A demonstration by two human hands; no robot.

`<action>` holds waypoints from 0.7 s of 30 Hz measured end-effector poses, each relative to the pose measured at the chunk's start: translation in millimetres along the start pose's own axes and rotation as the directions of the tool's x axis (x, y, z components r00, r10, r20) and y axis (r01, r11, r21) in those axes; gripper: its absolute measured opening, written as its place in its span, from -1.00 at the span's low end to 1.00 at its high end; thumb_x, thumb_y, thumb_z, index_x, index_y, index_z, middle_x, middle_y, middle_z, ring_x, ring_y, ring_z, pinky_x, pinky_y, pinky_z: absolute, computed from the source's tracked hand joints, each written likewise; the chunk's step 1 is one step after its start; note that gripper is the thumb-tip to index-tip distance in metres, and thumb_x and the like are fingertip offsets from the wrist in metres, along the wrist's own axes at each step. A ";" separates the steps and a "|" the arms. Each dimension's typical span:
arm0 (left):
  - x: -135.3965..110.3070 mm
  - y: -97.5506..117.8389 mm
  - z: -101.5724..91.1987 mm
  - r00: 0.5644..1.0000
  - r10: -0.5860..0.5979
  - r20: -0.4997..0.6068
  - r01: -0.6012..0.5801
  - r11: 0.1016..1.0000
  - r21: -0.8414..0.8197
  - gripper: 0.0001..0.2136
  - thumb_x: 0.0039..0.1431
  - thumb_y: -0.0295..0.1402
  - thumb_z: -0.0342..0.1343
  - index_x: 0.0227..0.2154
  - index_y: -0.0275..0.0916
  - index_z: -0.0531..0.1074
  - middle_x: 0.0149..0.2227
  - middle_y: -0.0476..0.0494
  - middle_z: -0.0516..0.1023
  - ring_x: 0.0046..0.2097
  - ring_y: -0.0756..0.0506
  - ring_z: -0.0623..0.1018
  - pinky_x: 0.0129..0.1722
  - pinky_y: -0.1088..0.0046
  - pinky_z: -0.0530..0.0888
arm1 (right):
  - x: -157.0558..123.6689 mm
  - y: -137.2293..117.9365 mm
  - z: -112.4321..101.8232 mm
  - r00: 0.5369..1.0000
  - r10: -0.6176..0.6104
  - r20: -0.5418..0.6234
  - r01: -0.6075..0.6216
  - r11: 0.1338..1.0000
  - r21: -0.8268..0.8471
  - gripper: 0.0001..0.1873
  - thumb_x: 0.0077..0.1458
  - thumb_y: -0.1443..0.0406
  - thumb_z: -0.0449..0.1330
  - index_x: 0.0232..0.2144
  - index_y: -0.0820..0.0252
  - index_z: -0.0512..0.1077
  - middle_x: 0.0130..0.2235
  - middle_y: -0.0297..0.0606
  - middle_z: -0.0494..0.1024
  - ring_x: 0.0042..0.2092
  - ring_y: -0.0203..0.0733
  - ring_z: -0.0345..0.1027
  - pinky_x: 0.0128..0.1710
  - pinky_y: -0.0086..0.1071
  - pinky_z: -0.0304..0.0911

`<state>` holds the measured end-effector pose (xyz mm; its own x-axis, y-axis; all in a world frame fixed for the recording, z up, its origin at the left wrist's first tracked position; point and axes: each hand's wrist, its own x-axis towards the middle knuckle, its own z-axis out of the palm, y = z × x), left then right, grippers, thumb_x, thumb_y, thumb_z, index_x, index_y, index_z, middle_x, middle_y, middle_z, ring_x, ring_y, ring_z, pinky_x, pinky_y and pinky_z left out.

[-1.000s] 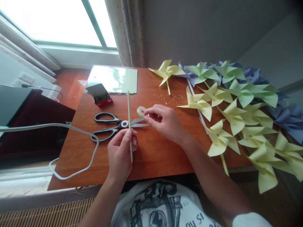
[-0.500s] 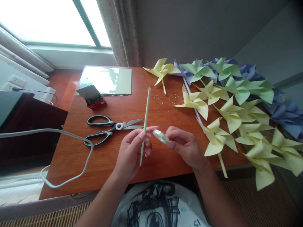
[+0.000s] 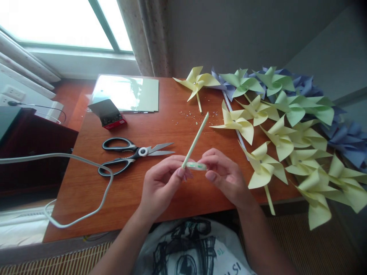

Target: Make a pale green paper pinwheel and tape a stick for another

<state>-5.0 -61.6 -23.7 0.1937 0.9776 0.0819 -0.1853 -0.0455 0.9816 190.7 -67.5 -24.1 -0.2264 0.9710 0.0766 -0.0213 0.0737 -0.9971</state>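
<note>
My left hand [image 3: 164,181] pinches the lower part of a thin pale yellow-green paper stick [image 3: 196,139], which leans up to the right. Between both hands is a small roll of clear tape [image 3: 196,165] with green print, seen nearly edge-on. Its right end sits in the fingers of my right hand [image 3: 225,173], which are closed on it. The roll's left end meets the stick and my left fingertips; exactly where they touch is partly hidden. Open-bladed scissors [image 3: 143,152] with black and grey handles lie on the table just left of my left hand.
Yellow pinwheels [image 3: 265,164], green pinwheels [image 3: 292,107] and purple pinwheels [image 3: 349,141] cover the table's right side. An open red-and-black box [image 3: 114,121] stands before paper sheets [image 3: 143,93] at back left. Tiny scraps [image 3: 196,123] lie mid-table. A white cable [image 3: 106,196] loops over the left edge.
The stick has tipped from near upright to a rightward lean. My hands have come closer together, and the tape roll has turned flatter and now meets the stick.
</note>
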 end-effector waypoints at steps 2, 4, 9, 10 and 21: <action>0.3 2.5 -0.3 0.998 0.055 0.020 -0.056 0.996 0.067 -0.82 0.29 -0.43 0.16 -0.43 -0.25 0.60 -0.24 -0.21 0.65 -0.12 -0.13 0.58 -0.11 0.39 0.49 | 0.7 -3.7 2.1 0.999 -0.032 -0.027 0.030 0.996 -0.087 -0.85 0.21 0.26 0.31 -0.14 0.04 0.58 -0.21 -0.29 0.43 -0.27 -0.23 0.30 -0.32 -0.34 0.24; -0.2 3.2 -0.1 0.996 0.079 0.034 -0.082 0.993 0.080 -0.83 0.28 -0.44 0.17 -0.41 -0.24 0.61 -0.19 -0.23 0.66 -0.11 -0.14 0.59 -0.11 0.39 0.50 | 0.5 -6.8 4.1 0.996 -0.074 -0.052 0.064 0.983 -0.173 -0.85 0.19 0.33 0.31 -0.16 0.03 0.59 -0.23 -0.31 0.45 -0.30 -0.26 0.30 -0.33 -0.35 0.25; -4.6 -2.2 -2.0 1.000 0.009 -0.002 -0.009 1.000 -0.024 -0.81 0.33 -0.40 0.13 -0.36 -0.20 0.63 -0.08 -0.21 0.65 -0.06 -0.15 0.58 -0.10 0.38 0.51 | -2.3 -8.2 6.2 0.982 -0.146 -0.117 0.116 0.966 -0.232 -0.79 0.17 0.41 0.32 -0.18 0.01 0.60 -0.25 -0.34 0.50 -0.30 -0.28 0.34 -0.32 -0.36 0.29; -5.2 -3.6 -2.5 0.999 -0.028 -0.017 0.027 0.997 -0.067 -0.80 0.34 -0.39 0.11 -0.35 -0.19 0.63 -0.05 -0.20 0.65 -0.09 -0.13 0.59 -0.14 0.39 0.51 | -2.8 -7.5 6.5 0.980 -0.149 -0.132 0.118 0.968 -0.222 -0.79 0.16 0.42 0.32 -0.19 0.01 0.60 -0.26 -0.34 0.51 -0.30 -0.28 0.35 -0.32 -0.35 0.30; -5.0 -5.0 8.6 0.972 -0.229 -0.054 0.194 0.908 -0.371 -0.82 0.27 -0.35 0.20 -0.43 -0.23 0.63 -0.14 -0.14 0.68 -0.37 0.01 0.58 -0.37 0.53 0.50 | -5.3 -0.7 13.3 0.952 -0.106 -0.289 0.085 0.993 -0.084 -0.85 0.16 0.41 0.32 -0.24 0.06 0.57 -0.27 -0.33 0.56 -0.23 -0.23 0.42 -0.28 -0.35 0.30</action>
<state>3.3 -68.0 -27.5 0.1790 0.9716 -0.1548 -0.4880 0.2243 0.8435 179.0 -75.7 -23.8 0.0681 0.9819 0.1770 0.0412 0.1745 -0.9838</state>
